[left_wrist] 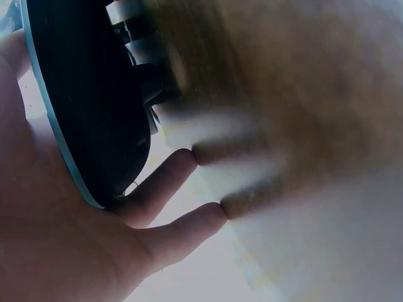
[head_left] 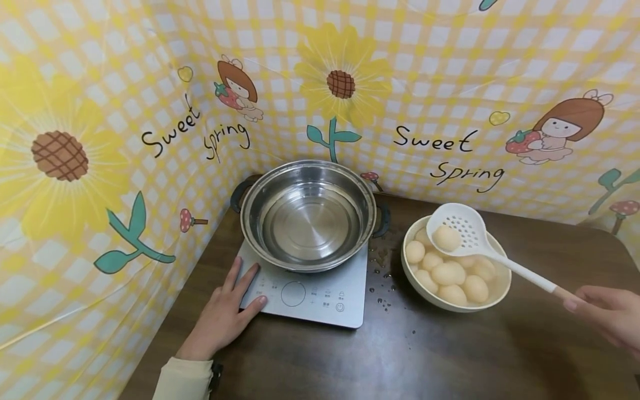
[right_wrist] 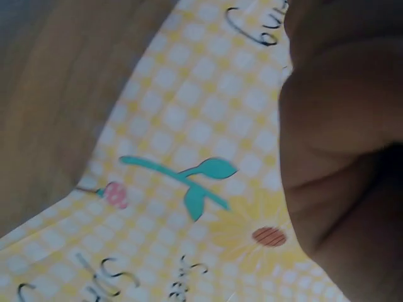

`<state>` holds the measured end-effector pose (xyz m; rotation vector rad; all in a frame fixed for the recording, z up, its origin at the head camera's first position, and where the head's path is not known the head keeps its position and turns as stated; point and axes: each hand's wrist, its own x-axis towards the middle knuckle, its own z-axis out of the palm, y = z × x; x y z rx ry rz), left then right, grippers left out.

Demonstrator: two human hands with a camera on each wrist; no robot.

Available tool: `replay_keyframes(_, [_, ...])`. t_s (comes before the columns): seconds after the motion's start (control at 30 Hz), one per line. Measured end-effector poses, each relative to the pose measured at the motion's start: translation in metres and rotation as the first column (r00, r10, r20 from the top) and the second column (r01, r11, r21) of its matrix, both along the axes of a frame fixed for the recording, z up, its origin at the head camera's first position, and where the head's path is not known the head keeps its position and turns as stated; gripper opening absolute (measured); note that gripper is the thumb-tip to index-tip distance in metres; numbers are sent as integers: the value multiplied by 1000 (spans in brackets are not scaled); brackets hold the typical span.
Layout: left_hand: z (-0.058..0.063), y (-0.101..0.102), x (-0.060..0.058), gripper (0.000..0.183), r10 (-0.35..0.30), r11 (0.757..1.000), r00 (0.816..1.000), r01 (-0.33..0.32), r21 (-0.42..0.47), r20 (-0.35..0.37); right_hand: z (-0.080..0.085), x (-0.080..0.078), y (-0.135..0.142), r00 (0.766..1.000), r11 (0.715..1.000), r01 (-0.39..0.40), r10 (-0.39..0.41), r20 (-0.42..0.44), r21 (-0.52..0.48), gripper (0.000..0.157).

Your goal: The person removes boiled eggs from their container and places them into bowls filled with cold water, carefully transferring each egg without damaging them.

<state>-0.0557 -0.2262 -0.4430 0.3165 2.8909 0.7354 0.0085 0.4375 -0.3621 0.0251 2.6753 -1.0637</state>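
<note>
My left hand point(head_left: 222, 316) lies with fingers spread at the left edge of a flat silver induction cooker point(head_left: 320, 308). In the left wrist view, two outstretched fingers of the left hand point(left_wrist: 82, 251) show against a blurred brown surface. On the cooker stands a steel pot point(head_left: 310, 222) with clear liquid in it. My right hand point(head_left: 607, 314) grips the handle end of a white slotted spoon point(head_left: 520, 271). One egg point(head_left: 446, 238) sits in the spoon's head, over a cream bowl point(head_left: 407, 272) of several pale eggs point(head_left: 452, 273) in liquid.
Water drops point(head_left: 381, 273) dot the dark wooden table point(head_left: 400, 355) between cooker and bowl. A yellow checked cloth point(head_left: 425, 78) with printed flowers and figures covers the walls behind and to the left. The pot's dark handles point(head_left: 382, 220) stick out on both sides.
</note>
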Motion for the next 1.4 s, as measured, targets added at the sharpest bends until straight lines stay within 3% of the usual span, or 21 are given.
replay_keyframes(0.17, [1,1,0,73,-3,1000,1000,3,-1,8,-11,13,5,987,988,153,-152,-50,10,36])
replay_keyframes(0.33, [0,2,0,75,1,1000,1000,-1,-5,18,-18,17,7,958,977,213,-209,-196,0,41])
replay_keyframes(0.47, [0,3,-1,74,-1,1000,1000,1,-9,16,-17,19,0,902,965,257,-258,-347,-49,52])
replay_keyframes(0.57, [-1,3,-1,74,-2,1000,1000,3,-12,16,-15,23,-13,833,944,292,-329,-445,-151,55])
replay_keyframes(0.63, [-1,3,-2,74,-1,1000,1000,2,-12,14,-18,27,-21,814,939,284,-343,-469,-194,51])
replay_keyframes(0.7, [-1,3,-1,73,-1,1000,1000,1,-18,11,-24,32,-28,828,948,253,-314,-464,-191,40])
replay_keyframes(0.8, [0,4,0,73,0,1000,1000,0,-24,7,-32,40,-36,891,979,202,-201,-408,-41,22])
replay_keyframes(0.9, [1,4,1,73,-3,1000,1000,3,-28,7,-38,47,-42,923,980,172,-124,-365,100,12])
replay_keyframes(1.4, [0,4,0,73,-8,1000,1000,8,-20,8,-45,51,-54,924,972,221,-181,-337,84,15])
